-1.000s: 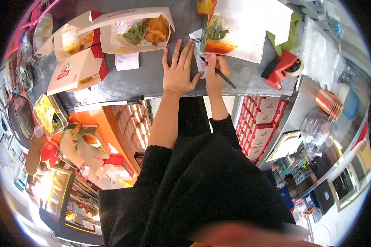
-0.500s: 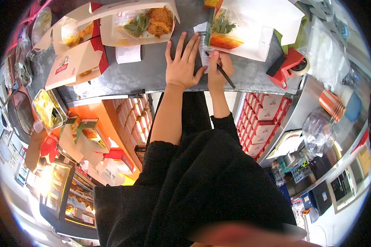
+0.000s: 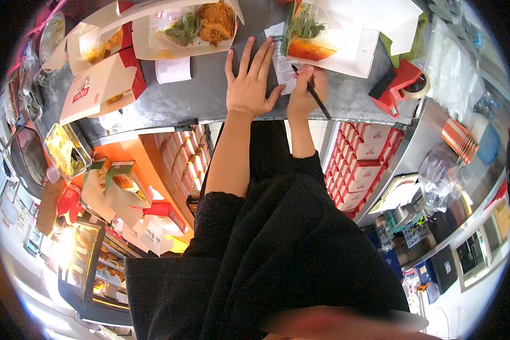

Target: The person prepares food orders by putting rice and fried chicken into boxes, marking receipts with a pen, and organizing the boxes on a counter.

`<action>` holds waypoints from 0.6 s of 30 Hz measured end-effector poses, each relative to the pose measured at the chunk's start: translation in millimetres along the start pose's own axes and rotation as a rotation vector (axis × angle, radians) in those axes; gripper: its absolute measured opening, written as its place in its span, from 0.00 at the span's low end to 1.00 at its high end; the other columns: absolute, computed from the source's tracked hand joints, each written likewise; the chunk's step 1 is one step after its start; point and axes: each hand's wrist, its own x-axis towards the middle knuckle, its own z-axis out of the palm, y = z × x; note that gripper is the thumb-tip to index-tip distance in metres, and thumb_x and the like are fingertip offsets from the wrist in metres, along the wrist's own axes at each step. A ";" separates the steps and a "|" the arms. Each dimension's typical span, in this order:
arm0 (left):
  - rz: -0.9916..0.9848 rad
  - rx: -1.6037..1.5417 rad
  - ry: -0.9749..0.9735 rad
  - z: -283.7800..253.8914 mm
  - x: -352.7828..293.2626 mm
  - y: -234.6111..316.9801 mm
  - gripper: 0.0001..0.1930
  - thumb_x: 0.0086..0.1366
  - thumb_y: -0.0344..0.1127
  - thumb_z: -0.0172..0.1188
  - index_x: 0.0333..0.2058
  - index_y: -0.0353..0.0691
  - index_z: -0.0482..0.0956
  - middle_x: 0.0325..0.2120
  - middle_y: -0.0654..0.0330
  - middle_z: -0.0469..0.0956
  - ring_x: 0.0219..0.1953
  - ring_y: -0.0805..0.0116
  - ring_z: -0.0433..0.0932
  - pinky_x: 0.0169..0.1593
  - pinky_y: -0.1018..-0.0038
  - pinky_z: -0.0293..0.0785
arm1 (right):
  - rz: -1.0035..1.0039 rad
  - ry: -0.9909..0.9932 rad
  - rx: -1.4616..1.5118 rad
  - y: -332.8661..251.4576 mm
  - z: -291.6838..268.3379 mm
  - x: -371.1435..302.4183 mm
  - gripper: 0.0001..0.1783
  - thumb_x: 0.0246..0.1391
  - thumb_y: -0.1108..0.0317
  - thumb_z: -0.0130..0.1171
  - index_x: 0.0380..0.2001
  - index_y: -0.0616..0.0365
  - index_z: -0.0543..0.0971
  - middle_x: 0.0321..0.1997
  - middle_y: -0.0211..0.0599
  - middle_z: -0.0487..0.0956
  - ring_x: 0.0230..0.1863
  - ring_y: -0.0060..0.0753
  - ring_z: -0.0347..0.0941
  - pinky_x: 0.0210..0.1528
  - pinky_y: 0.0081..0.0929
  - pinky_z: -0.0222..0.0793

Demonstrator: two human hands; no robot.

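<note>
My left hand (image 3: 250, 80) lies flat with its fingers spread on the grey counter (image 3: 209, 99), its fingertips by the left edge of a printed paper slip (image 3: 284, 71). In my right hand (image 3: 309, 90) is a black pen (image 3: 321, 106), its tip at the slip's right side. Just beyond the slip stands an open white food box (image 3: 354, 54) with greens and an orange-brown item inside. Past my left hand, another open box (image 3: 147, 42) holds fried chicken (image 3: 216, 22) and bagged greens (image 3: 185, 29).
A second slip (image 3: 173, 69) lies at the left box's near edge. More food boxes (image 3: 99, 90) stand far left. A red tape dispenser (image 3: 400, 90) sits right, beside clear plastic bags (image 3: 450, 68). Stacked red-and-white boxes (image 3: 362, 164) fill a shelf under the counter.
My right hand has drawn slightly nearer and to the right with the pen, uncovering more of the slip. My left hand stays flat, little changed.
</note>
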 end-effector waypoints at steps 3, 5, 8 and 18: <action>0.015 0.043 0.006 0.5 -0.7 -1.6 0.48 0.58 0.62 0.58 0.72 0.46 0.56 0.73 0.67 0.54 0.76 0.58 0.46 0.74 0.44 0.32 | 0.013 -0.188 -0.064 -7.1 -5.9 -3.8 0.10 0.63 0.68 0.58 0.29 0.61 0.78 0.27 0.37 0.77 0.26 0.32 0.74 0.30 0.29 0.69; 0.025 0.035 0.018 1.8 1.0 -1.3 0.48 0.58 0.62 0.58 0.72 0.46 0.56 0.74 0.67 0.54 0.76 0.58 0.46 0.74 0.44 0.32 | 0.015 -0.184 -0.088 -6.8 -4.7 -2.5 0.11 0.64 0.67 0.58 0.29 0.62 0.77 0.25 0.36 0.76 0.26 0.31 0.74 0.31 0.29 0.70; 0.017 0.044 0.023 0.7 -1.7 -1.5 0.48 0.58 0.63 0.58 0.72 0.47 0.56 0.74 0.68 0.54 0.76 0.59 0.46 0.74 0.44 0.33 | 0.229 -0.026 0.145 -9.3 -7.6 -3.0 0.08 0.63 0.69 0.60 0.32 0.61 0.76 0.30 0.39 0.77 0.33 0.31 0.76 0.37 0.28 0.72; 0.058 -0.059 0.088 -2.6 -3.5 3.0 0.44 0.63 0.59 0.55 0.72 0.44 0.55 0.73 0.63 0.56 0.76 0.58 0.48 0.75 0.47 0.33 | -0.336 -0.624 -0.282 -15.0 -88.2 25.2 0.36 0.41 0.93 0.50 0.54 0.53 0.81 0.53 0.42 0.76 0.57 0.48 0.73 0.61 0.37 0.68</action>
